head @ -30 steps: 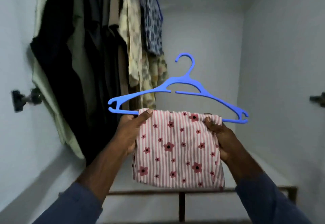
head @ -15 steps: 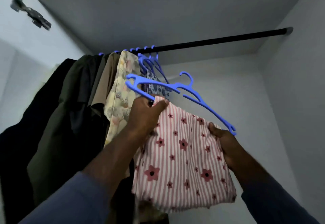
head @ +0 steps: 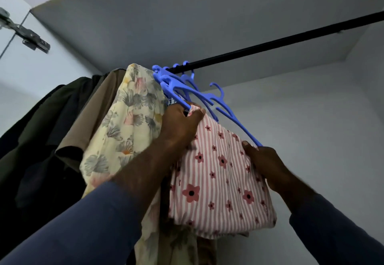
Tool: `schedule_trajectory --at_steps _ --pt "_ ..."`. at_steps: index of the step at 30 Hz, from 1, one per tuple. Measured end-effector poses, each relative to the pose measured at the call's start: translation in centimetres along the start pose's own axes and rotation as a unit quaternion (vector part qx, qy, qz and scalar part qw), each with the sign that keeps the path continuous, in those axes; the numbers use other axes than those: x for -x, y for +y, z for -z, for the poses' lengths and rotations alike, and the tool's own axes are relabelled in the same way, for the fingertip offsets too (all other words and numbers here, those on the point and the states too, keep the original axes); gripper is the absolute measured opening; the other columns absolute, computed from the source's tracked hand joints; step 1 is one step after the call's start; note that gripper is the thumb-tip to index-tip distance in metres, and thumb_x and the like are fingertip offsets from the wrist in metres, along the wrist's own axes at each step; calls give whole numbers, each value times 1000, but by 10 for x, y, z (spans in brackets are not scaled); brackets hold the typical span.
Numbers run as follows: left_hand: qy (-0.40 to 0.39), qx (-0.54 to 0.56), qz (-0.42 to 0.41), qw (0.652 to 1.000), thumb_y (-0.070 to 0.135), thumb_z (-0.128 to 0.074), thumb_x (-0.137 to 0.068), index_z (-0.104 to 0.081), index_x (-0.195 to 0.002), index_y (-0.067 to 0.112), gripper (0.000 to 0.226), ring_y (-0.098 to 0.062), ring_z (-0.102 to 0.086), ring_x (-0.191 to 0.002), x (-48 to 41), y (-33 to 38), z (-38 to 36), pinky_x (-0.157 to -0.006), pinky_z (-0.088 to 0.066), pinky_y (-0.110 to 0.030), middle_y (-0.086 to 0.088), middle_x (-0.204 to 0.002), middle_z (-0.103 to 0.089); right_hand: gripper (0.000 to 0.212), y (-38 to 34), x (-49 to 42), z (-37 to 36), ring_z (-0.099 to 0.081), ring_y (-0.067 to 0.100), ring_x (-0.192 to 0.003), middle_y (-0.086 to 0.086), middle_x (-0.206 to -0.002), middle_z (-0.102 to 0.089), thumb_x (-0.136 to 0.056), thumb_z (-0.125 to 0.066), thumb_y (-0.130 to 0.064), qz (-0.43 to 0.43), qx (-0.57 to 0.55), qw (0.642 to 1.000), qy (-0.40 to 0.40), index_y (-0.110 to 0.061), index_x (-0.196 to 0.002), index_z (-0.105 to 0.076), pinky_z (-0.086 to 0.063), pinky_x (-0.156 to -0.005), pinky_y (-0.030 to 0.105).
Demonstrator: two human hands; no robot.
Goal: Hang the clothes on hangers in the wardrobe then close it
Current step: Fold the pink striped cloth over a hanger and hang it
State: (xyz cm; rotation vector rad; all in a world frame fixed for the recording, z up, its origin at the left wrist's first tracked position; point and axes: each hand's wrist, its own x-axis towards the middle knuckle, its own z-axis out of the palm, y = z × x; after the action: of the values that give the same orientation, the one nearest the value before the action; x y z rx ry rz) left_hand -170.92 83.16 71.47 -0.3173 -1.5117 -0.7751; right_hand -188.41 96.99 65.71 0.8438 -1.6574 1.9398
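Note:
A pink striped cloth with dark-centred flowers [head: 218,173] is folded over the bar of a blue plastic hanger [head: 226,108]. My left hand [head: 180,125] grips the hanger's left end together with the cloth's top edge. My right hand [head: 264,158] holds the hanger's right end and the cloth beside it. The hanger's hook [head: 218,90] is raised just below the black wardrobe rail [head: 270,45], apart from it, to the right of the hung clothes.
A cream floral garment [head: 128,119], a brown one [head: 99,106] and dark ones [head: 41,131] hang at the left on several blue hangers [head: 178,73]. The rail's right stretch is bare. A door hinge [head: 25,36] sits on the left wall.
Both hands have lifted the hanger with the cloth higher and closer to the rail, beside the hung hangers. My view has tilted further up.

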Motion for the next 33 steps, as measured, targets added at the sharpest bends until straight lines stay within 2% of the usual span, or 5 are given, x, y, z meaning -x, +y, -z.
schedule_trajectory --at_steps 8,15,21,25,33 --pt "46 -68 4 997 26 -69 -90 -67 -96 8 20 -12 -68 -73 -43 -4 -29 -65 -55 -27 -9 -89 -71 40 2 -76 -10 -66 26 -78 14 -85 -72 -93 -65 -42 27 -32 999 -34 -3 -86 -70 -53 -78 39" --pt "53 -77 -14 996 25 -70 -89 -68 -96 11 16 -21 -70 -85 -73 5 -46 -79 -58 -42 -7 -91 -71 59 -8 -131 -21 -66 32 -94 20 -106 -69 -92 -65 -44 44 -39 998 -34 2 -127 -58 -54 -80 38" --pt "68 -101 -10 993 30 -71 -87 -66 -103 11 25 -22 -70 -83 -99 12 -55 -70 -59 -35 -11 -98 -70 53 -22 -158 -34 -54 19 -58 14 -85 -63 -93 -61 -41 41 -56 996 -49 2 -123 -58 -37 -45 28" --pt "53 -110 -3 992 25 -70 -88 -65 -104 8 23 -20 -66 -73 -109 15 -58 -51 -51 -25 -12 -93 -69 55 -21 -163 -43 -53 19 -58 15 -86 -63 -95 -59 -38 36 -62 996 -49 3 -132 -53 -37 -47 28" --pt "49 -134 -11 990 24 -66 -92 -62 -86 17 10 -35 -70 -87 -111 21 -42 -73 -59 -41 -20 -99 -69 57 -34 -171 -66 -54 25 -78 23 -117 -65 -98 -55 -38 74 -6 994 -86 4 -136 -50 -40 -56 26"
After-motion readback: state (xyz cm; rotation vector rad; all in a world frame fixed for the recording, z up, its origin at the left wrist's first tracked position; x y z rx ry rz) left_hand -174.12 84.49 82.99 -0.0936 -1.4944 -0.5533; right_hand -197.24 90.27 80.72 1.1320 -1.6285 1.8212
